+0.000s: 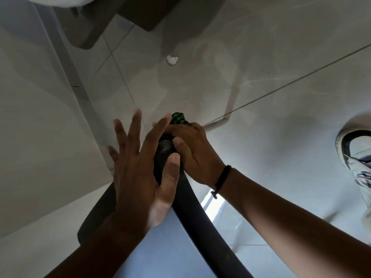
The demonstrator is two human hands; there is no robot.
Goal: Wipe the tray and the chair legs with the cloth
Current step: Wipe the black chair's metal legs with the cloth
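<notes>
A black curved chair leg [197, 215] runs from the lower middle up to the centre of the head view. My right hand [195, 152], with a black wristband, is closed around a green-and-black checked cloth [179, 118] pressed against the leg's upper end. My left hand [140, 169] lies flat against the left side of the leg, fingers spread and thumb resting on the leg. No tray can be made out.
Glossy light floor tiles fill the view. A small white crumpled scrap [172, 59] lies on the floor beyond my hands. A sneaker [357, 163] is at the right edge. A pale wall or panel [40, 117] stands on the left, dark furniture at the top.
</notes>
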